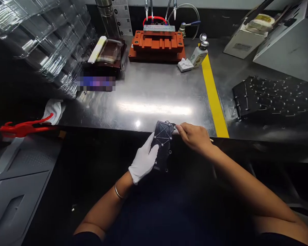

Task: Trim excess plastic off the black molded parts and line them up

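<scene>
One gloved hand [144,159] — curled around part [163,136]

At the near edge of the counter [154,87], the gloved left hand [143,159] grips a black part [163,132]; the bare right hand [197,136] is at its far corner. An orange fixture [157,44] stands by the far edge.

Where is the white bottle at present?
At upper right in the head view, the white bottle stands right of the orange block, by the yellow tape.

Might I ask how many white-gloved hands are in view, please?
1: the left hand, holding the black ribbed part; the right hand, at its far end, is bare.
</scene>
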The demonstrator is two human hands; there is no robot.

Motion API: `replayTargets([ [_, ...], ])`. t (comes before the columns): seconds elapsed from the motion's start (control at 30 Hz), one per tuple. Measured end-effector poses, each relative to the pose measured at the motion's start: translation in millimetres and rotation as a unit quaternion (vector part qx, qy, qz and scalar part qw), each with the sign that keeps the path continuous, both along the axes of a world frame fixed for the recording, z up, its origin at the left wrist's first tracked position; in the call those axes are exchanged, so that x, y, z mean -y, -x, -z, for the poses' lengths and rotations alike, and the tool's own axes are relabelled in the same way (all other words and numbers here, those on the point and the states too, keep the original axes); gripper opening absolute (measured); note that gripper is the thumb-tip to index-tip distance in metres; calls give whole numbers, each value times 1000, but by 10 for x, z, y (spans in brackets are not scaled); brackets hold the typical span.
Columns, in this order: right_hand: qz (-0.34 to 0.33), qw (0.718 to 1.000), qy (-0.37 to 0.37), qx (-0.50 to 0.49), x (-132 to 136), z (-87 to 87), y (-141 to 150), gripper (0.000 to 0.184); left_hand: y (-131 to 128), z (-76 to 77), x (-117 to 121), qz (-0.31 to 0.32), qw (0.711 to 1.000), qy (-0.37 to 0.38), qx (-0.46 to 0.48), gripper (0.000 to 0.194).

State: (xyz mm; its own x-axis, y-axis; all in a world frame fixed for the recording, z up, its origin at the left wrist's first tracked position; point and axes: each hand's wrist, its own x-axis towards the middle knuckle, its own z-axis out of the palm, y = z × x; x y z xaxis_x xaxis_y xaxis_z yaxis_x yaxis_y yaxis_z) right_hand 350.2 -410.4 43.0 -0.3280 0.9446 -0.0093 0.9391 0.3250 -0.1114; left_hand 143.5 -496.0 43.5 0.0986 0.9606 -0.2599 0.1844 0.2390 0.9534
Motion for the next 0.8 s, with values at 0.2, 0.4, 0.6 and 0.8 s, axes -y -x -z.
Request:
replayTargets([
  [0.2, 3, 999, -26, 40, -78, -42, 23, 47, -7, -13, -17, -1, 1000, 11, -1, 54],
  [0.4, -38, 997, -52, 38, -129, -84, -9, 50, 35, -11, -38, 11, 1000, 16, -21, 56],
  [0.6, -52, 996, -63, 27, -172, -86, -23, 49, 53, 16, -40, 6, 1000, 5, -7, 55],
  [0.8, -74, 992, -38, -100, 20, -69, -114, 33, 65, 18, -28, 2, 1000, 9, 2, 56],
])
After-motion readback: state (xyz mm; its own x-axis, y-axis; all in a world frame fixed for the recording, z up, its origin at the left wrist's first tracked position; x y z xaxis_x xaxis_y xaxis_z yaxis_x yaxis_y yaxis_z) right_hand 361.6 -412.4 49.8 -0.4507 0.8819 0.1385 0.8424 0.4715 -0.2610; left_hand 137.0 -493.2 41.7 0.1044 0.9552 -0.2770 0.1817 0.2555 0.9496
